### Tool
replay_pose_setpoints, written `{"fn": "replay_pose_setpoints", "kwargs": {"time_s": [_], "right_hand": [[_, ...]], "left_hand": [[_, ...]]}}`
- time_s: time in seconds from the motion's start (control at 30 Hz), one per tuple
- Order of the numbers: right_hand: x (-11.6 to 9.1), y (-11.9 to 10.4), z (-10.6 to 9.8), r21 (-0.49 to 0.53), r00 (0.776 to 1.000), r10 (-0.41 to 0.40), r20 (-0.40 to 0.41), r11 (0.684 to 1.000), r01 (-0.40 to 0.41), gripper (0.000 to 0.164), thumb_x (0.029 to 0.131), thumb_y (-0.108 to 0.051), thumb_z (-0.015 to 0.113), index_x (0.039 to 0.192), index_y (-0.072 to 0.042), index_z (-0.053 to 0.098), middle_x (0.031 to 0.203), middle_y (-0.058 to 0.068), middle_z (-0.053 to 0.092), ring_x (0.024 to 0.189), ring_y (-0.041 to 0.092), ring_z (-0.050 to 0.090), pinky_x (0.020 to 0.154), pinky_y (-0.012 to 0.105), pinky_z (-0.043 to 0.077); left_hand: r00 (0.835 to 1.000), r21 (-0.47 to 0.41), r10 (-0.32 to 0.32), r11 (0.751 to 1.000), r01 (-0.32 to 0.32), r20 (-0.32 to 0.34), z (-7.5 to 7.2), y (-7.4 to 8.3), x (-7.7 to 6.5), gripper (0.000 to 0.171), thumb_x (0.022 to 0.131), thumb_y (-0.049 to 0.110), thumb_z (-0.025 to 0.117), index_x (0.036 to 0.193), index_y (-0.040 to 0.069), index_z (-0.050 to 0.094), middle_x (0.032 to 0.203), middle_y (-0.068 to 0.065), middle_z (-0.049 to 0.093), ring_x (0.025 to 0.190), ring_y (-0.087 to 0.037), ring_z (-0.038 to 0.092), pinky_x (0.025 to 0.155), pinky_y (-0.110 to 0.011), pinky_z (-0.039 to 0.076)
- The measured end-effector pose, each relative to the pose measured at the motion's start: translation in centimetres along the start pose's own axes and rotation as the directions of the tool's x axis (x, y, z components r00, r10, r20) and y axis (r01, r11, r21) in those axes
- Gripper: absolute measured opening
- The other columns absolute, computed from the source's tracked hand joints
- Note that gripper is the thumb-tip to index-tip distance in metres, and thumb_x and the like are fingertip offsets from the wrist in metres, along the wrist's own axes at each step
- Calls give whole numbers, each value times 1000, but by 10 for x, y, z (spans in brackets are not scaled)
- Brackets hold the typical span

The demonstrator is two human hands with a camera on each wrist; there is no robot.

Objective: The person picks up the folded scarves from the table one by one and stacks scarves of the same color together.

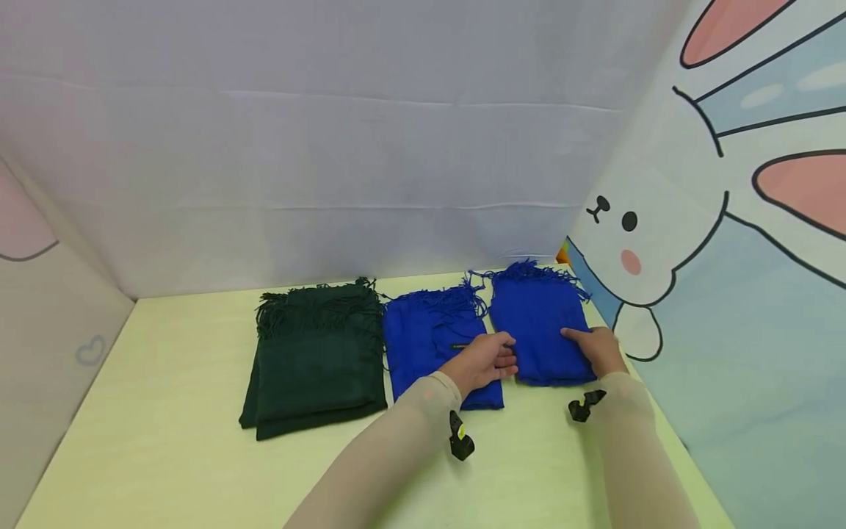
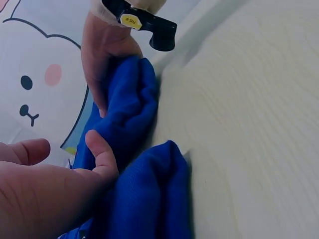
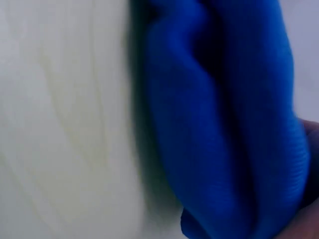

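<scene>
A folded blue scarf [image 1: 538, 327] with a fringe along its far edge lies at the right of the table. My right hand [image 1: 598, 351] grips its right side, thumb on top and the other fingers hidden. In the right wrist view, thick blue folds [image 3: 219, 119] fill the middle, with part of the hand behind them. My left hand [image 1: 484, 361] reaches over a second folded blue scarf [image 1: 413, 338], fingers loosely bent at the first scarf's left edge. The left wrist view shows the left thumb and a finger apart, with no cloth between them.
Left of the blue scarves lies a folded dark green scarf [image 1: 320, 360], also fringed at the far side. A white cloth wall [image 1: 344, 162] rises behind the pale wooden table [image 1: 165, 441]. On the right stands a panel with a cartoon rabbit [image 1: 661, 242].
</scene>
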State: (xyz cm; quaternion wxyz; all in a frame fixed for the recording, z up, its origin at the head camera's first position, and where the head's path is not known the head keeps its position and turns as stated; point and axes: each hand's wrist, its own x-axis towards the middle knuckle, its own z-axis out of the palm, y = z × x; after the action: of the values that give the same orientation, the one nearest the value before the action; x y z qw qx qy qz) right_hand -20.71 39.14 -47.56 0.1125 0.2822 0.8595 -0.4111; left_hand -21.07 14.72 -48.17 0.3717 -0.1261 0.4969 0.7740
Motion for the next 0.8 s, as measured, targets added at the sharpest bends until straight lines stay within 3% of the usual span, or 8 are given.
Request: {"fn": "replay_pose_setpoints", "kwargs": {"time_s": [0.17,0.3,0.4,0.47,0.6,0.7,0.8], "right_hand": [[-6,1,-8,156,986,43,162,985,-69,95,96,-44,60,152,16,11,155,35,23,141,47,31,113,55,32],[-11,-4,-13,326,959,47,279,935,-141,96,96,-44,62,156,7,8,158,28,26,133,38,46,103,45,48],[-17,-11,-15,379,949,7,316,916,-133,95,97,-45,61,158,4,7,159,24,25,117,26,56,91,36,55],[-23,-15,-16,410,941,-35,336,905,-113,93,98,-43,60,158,3,6,159,24,25,108,20,61,87,35,57],[-36,-26,-18,469,913,-132,387,880,-71,89,101,-38,57,159,1,2,159,26,22,103,18,66,92,40,54],[-44,-35,-19,484,905,-169,390,874,-45,89,102,-37,57,159,-2,-1,160,26,20,113,25,63,94,41,52],[-53,-44,-19,460,918,-180,354,888,-3,90,101,-39,57,159,-3,-1,160,27,20,121,30,58,94,40,53]], "left_hand": [[997,14,-25,1000,24,71,2,-6,-1,21,92,16,65,110,8,62,94,-8,56,76,-17,56,76,-31,53],[991,89,-14,996,3,130,6,-12,-1,19,90,18,69,105,7,64,96,-4,56,81,-18,54,76,-31,50],[986,74,20,997,-32,164,7,-15,0,40,90,17,70,126,3,59,116,-6,58,101,-21,58,90,-37,51],[983,1,36,999,-37,179,8,-17,1,63,90,15,71,145,2,43,134,-10,54,118,-27,56,100,-44,48],[995,-125,27,992,-14,100,5,-19,2,106,85,17,80,161,13,7,154,-19,36,135,-39,45,108,-54,40],[1000,-147,7,989,-2,30,1,-17,0,117,82,20,84,162,17,-2,158,-22,28,135,-41,44,108,-55,40],[1000,-192,4,981,2,28,-1,-11,-2,117,82,15,82,162,20,-3,157,-23,29,131,-40,49,107,-53,42]]}}
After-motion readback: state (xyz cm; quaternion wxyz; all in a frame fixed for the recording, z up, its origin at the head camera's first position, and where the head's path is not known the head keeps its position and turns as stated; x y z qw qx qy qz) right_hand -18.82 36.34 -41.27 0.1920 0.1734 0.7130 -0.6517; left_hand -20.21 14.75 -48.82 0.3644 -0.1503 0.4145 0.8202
